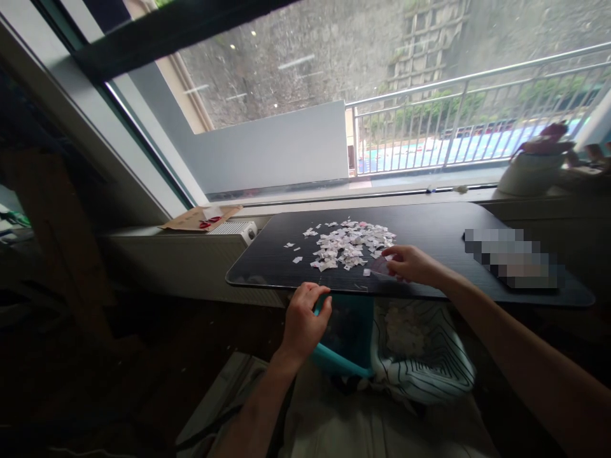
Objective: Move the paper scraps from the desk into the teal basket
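A heap of small white paper-like pieces (pixel 351 245) lies on a dark folding-style tabletop (pixel 267 254). At the heap's near right side, my right hand (pixel 410 264) pinches a thin, see-through plastic piece (pixel 380 266) close to the table surface. One white square lies just left of this piece. My left hand (pixel 305 321) is by the table's front edge, over the left side of a teal bin (pixel 365 371). Its fingers are bent, with a gap between thumb and forefinger, and nothing shows in it.
Beside the teal bin is a container with a striped liner (pixel 429 375), holding pale pieces. A pixelated dark object (pixel 513 261) lies at the table's right. Red-handled scissors (pixel 210 222) rest on cardboard (pixel 184 219) at left. The window and a white sack (pixel 532 168) are behind.
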Demonstrator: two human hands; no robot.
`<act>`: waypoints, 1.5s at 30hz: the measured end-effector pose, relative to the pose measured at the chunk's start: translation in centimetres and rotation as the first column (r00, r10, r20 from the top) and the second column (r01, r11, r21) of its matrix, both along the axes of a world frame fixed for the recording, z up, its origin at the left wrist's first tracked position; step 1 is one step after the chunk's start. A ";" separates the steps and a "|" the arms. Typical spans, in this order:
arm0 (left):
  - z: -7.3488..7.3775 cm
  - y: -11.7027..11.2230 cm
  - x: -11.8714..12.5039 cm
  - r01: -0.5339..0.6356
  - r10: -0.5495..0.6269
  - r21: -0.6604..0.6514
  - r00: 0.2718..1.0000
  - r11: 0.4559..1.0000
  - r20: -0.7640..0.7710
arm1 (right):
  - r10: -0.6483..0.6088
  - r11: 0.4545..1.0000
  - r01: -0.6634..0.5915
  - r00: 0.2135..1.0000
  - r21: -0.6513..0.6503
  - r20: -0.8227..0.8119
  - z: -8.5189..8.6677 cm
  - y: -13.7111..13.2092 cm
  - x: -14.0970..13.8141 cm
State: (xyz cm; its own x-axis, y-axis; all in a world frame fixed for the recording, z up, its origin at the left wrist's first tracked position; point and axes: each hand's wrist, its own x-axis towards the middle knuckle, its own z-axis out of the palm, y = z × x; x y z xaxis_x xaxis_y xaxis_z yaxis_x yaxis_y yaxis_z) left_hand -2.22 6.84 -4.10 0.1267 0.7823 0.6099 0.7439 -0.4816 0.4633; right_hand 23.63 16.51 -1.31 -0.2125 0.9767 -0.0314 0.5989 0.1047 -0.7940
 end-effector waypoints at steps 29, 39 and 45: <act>6.5 11.6 6.8 0.352 -0.439 -0.312 0.376 0.882 -0.816 | -0.483 0.849 0.373 0.835 0.374 0.265 -2.4 -1.6 6.3; 6.0 11.8 7.4 0.317 -0.407 -0.291 0.412 0.903 -0.815 | -0.488 0.837 0.366 0.836 0.407 0.251 -2.4 -1.7 6.2; 5.9 11.5 7.6 0.280 -0.387 -0.285 0.446 0.917 -0.807 | -0.485 0.848 0.376 0.835 0.375 0.261 -2.2 -1.7 6.1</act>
